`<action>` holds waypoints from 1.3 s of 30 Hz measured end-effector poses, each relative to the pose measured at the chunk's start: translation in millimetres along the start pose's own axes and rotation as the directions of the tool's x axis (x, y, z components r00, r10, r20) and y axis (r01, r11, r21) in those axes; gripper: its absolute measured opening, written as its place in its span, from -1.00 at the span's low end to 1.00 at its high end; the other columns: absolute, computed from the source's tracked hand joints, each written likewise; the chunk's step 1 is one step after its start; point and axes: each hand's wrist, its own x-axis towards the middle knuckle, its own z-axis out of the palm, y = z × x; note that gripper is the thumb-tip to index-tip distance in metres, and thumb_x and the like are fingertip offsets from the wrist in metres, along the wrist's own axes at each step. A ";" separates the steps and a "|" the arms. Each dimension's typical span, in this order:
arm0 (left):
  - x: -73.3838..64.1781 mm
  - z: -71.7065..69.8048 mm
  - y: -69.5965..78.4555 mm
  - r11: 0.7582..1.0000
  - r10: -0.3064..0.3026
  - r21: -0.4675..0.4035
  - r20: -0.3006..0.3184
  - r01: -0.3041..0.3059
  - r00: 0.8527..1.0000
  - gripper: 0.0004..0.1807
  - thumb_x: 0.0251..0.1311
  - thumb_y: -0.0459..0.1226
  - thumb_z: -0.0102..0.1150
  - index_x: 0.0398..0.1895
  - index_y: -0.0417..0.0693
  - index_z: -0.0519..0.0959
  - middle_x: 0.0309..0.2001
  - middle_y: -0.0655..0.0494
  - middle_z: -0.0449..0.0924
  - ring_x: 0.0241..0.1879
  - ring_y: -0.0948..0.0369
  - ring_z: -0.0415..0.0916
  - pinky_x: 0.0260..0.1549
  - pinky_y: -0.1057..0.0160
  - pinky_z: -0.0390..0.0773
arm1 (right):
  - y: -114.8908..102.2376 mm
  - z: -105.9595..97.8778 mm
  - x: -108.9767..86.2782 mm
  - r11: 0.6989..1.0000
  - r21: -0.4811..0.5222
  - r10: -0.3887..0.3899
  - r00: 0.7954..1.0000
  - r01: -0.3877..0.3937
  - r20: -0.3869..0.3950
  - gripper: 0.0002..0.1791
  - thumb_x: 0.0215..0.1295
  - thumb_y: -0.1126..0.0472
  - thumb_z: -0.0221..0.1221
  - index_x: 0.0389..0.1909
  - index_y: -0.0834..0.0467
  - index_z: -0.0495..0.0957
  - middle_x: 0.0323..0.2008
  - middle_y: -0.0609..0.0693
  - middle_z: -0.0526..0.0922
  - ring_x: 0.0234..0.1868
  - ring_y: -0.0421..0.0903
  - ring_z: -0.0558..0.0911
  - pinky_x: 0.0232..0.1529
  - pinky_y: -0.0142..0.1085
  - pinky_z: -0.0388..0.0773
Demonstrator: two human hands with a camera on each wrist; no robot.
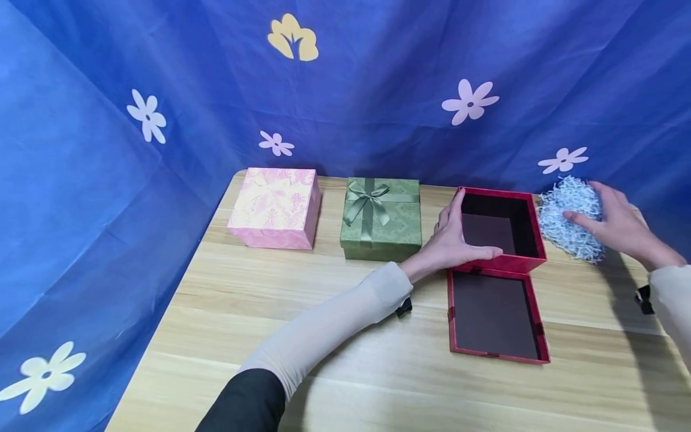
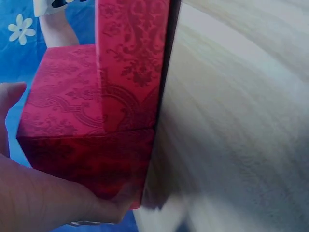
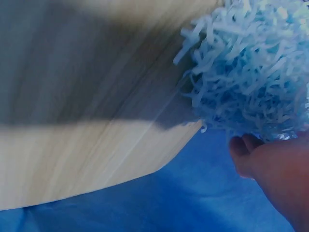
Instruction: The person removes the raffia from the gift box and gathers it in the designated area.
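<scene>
An uncovered red gift box (image 1: 510, 264) with a dark inside stands at the right of the table. My left hand (image 1: 453, 243) grips it at the left side, fingers along the left wall and thumb across the front rim. In the left wrist view the patterned red box (image 2: 63, 101) shows between thumb and fingers. Just right of the box, my right hand (image 1: 621, 225) holds a bundle of pale blue shredded paper (image 1: 569, 219), thumb on top and fingers round its far side. Loose strands of the shredded paper (image 3: 251, 72) stick out in the right wrist view.
The red lid (image 1: 496, 315) lies inside up in front of the box. A green gift box (image 1: 383, 225) with a ribbon bow and a pink gift box (image 1: 278, 210) stand to the left. Behind the wooden table (image 1: 243, 300) hangs a blue flowered cloth (image 1: 367, 90).
</scene>
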 end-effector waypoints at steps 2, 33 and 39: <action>-1.9 -2.3 2.3 1.000 0.004 0.002 -0.011 -0.004 1.000 0.51 0.04 0.12 0.70 0.79 0.61 -0.33 0.76 0.22 -0.15 0.70 0.10 -0.09 0.49 -0.20 0.30 | -2.8 1.5 -3.0 1.000 0.017 0.001 1.000 -0.001 -0.023 0.20 0.62 -0.25 0.14 0.74 0.35 -0.40 0.67 0.55 -0.37 0.63 0.58 -0.26 0.40 0.63 -0.18; -67.8 -99.2 31.3 0.920 0.229 -0.292 -0.142 -0.262 0.963 -0.13 0.44 -0.15 0.40 0.72 0.13 0.20 0.61 0.09 0.25 0.53 0.10 0.27 0.39 -0.01 0.46 | -144.8 43.4 -93.0 0.508 0.798 -0.054 0.937 0.324 -0.346 -0.51 0.59 0.46 0.18 0.47 0.20 0.46 0.39 0.01 0.50 0.37 -0.17 0.56 0.18 -0.55 0.51; -80.3 -124.2 20.7 0.910 0.224 -0.303 -0.216 -0.283 0.950 -0.18 0.44 -0.19 0.36 0.70 0.07 0.25 0.55 0.00 0.32 0.50 -0.14 0.30 0.37 -0.16 0.42 | -175.6 53.1 -99.5 0.340 0.874 -0.136 0.938 0.346 -0.319 -0.51 0.64 0.51 0.04 0.51 0.32 0.38 0.41 0.12 0.48 0.42 -0.03 0.51 0.25 -0.40 0.57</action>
